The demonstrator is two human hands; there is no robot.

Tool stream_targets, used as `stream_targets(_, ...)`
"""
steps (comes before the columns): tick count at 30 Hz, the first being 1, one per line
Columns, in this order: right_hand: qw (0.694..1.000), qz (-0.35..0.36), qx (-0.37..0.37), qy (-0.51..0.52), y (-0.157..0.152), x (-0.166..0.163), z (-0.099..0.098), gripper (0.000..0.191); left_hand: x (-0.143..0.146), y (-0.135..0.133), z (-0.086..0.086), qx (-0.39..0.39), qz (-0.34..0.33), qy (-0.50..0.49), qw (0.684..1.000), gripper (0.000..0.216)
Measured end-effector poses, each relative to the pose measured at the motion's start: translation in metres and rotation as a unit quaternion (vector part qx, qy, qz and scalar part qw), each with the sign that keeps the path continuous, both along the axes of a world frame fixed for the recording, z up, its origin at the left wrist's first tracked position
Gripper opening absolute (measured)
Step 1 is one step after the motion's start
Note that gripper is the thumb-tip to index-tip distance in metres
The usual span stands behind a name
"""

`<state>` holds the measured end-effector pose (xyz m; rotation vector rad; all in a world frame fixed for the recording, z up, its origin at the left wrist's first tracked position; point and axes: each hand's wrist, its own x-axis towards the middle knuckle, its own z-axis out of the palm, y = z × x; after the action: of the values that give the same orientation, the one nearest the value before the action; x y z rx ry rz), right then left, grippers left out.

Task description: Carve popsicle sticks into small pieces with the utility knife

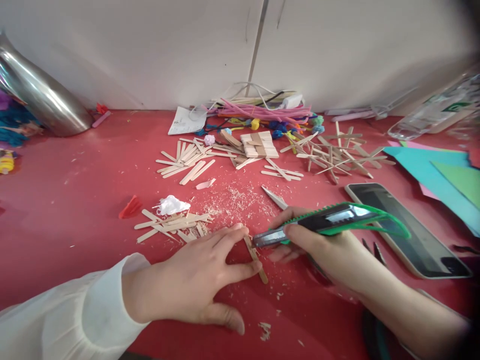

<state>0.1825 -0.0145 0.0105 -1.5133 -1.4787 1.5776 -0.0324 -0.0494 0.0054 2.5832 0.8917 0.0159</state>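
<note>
Left hand [195, 280]: your fingers [240, 231] lie spread, index and thumb pinning the pale flat wooden craft stick [257, 260] to the red desk [75, 200].
Right hand [330, 250]: closed around the green-and-black utility knife [330, 220], blade at the stick.
Advice: press firmly, score lightly, fingertips off the blade's line.

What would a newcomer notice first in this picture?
At the front centre, the right hand grips a green utility knife with its tip at a wooden stick that the left hand pins to the red table. Behind lie loose sticks and shavings; a phone lies at right.
</note>
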Motion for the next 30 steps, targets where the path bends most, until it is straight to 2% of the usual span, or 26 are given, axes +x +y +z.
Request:
stream_targets(2,0.998,-0.023,-0.043,0.025,0.002,0.000,-0.001,0.014,0.000,0.000,0.000,-0.004,0.002,0.002,1.000,0.075)
stream_targets(4,1.000,-0.002,-0.025,0.005,0.001,0.001,-0.001,0.015,-0.001,0.000,-0.001,-0.005,0.001,0.000,1.000,0.076)
stream_targets(5,0.999,0.022,0.011,-0.024,0.000,0.003,0.000,0.015,-0.001,0.000,-0.001,-0.006,-0.002,-0.003,1.000,0.076)
stream_targets(7,0.983,0.078,0.135,-0.097,-0.004,0.006,0.001,0.013,-0.001,0.000,-0.002,-0.006,-0.007,-0.009,1.000,0.077)
stream_targets(10,0.924,0.153,0.313,-0.156,-0.013,0.008,0.001,0.013,-0.002,0.001,-0.003,-0.009,-0.011,-0.016,1.000,0.077)
stream_targets(12,0.899,0.183,0.365,-0.155,-0.018,0.008,0.000,0.017,-0.002,0.000,-0.002,-0.008,-0.012,-0.019,1.000,0.076)
stream_targets(15,0.886,0.184,0.395,-0.159,-0.023,0.005,-0.002,0.020,-0.003,0.000,-0.002,-0.005,-0.008,-0.022,1.000,0.076)
stream_targets(22,0.897,0.177,0.372,-0.161,-0.027,-0.002,0.004,0.018,-0.003,-0.001,-0.002,-0.005,-0.008,-0.045,0.999,0.077)
stream_targets(25,0.903,0.198,0.344,-0.163,-0.028,-0.003,0.006,0.017,-0.002,0.000,-0.001,-0.007,-0.007,-0.053,0.999,0.077)
stream_targets(27,0.922,0.196,0.296,-0.155,-0.026,-0.001,0.006,0.015,-0.001,0.001,0.000,-0.009,-0.007,-0.050,0.999,0.077)
stream_targets(30,0.966,0.108,0.206,-0.113,-0.021,0.001,0.004,0.009,0.000,0.000,0.000,-0.008,-0.006,-0.053,0.999,0.076)
